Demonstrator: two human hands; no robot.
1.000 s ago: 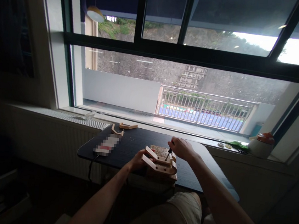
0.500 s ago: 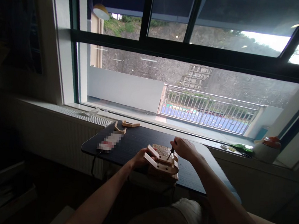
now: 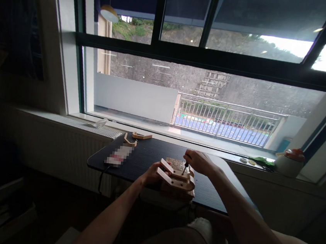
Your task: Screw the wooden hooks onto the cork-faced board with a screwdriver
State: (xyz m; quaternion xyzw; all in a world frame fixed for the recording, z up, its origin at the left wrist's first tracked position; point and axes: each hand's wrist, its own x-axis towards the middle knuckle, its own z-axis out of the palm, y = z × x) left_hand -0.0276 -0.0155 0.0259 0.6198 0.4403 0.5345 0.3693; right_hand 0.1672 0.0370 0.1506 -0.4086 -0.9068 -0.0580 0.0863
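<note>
- Right hand (image 3: 198, 161): fingers closed around a screwdriver (image 3: 185, 167), its tip on the wooden piece (image 3: 176, 179), the same spot as a second ago.
- Left hand (image 3: 150, 174): fingers still clasp the piece's left end.
- The piece lies unmoved at the near edge of the surface (image 3: 150, 155).

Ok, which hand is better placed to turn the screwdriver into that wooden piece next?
Right, probably. The right hand grips the screwdriver, tip down on the wooden piece, while the left hand braces that piece's left side.
</note>
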